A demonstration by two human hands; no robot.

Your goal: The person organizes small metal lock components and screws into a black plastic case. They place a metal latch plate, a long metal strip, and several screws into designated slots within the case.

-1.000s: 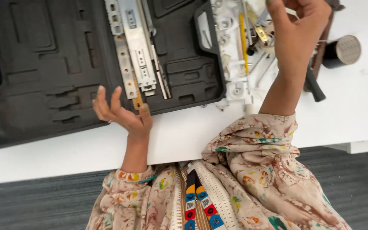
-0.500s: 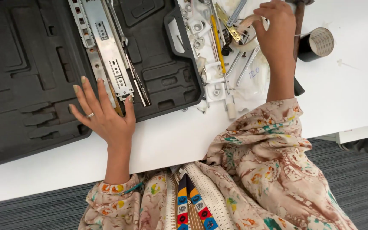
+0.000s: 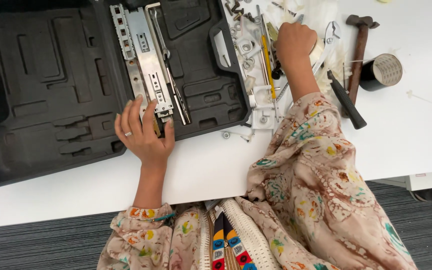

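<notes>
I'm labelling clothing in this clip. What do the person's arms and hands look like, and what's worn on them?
Both hands are bare, with no gloves. The left hand has a thin silver ring on one finger; the right hand shows none. Loose beige sleeves carry a brown, teal and yellow floral print; the left sleeve is pushed back near the elbow.

Drawer slides [image 3: 148, 65] lie in the open tool case [image 3: 41, 100], loose hardware [image 3: 248, 50] right of it, hammer [image 3: 357, 50] farther right

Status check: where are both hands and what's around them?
Left hand flat on drawer slide in black case. Right hand down among loose hardware. Hammer alongside.
</notes>
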